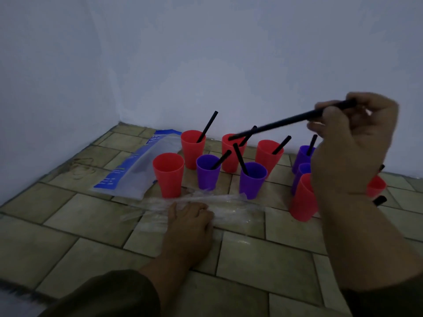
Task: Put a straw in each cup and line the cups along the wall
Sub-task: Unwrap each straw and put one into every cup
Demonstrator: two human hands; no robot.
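Several red and purple plastic cups stand on the tiled floor near the white wall (pixel 229 65). Black straws lean in most of them. The front-left red cup (pixel 169 173) holds no straw. A red cup (pixel 303 197) at the right is partly hidden by my right forearm. My right hand (pixel 350 143) is raised above the cups and pinches a long black straw (pixel 281 121), whose far tip points down-left over the middle back red cup (pixel 232 154). My left hand (pixel 190 221) lies flat on a crumpled clear plastic wrapper (pixel 229 207) on the floor.
A white and blue plastic bag (pixel 137 168) lies flat on the floor left of the cups. Two walls meet in a corner at the back left. A straw end (pixel 380 200) shows beside my right wrist.
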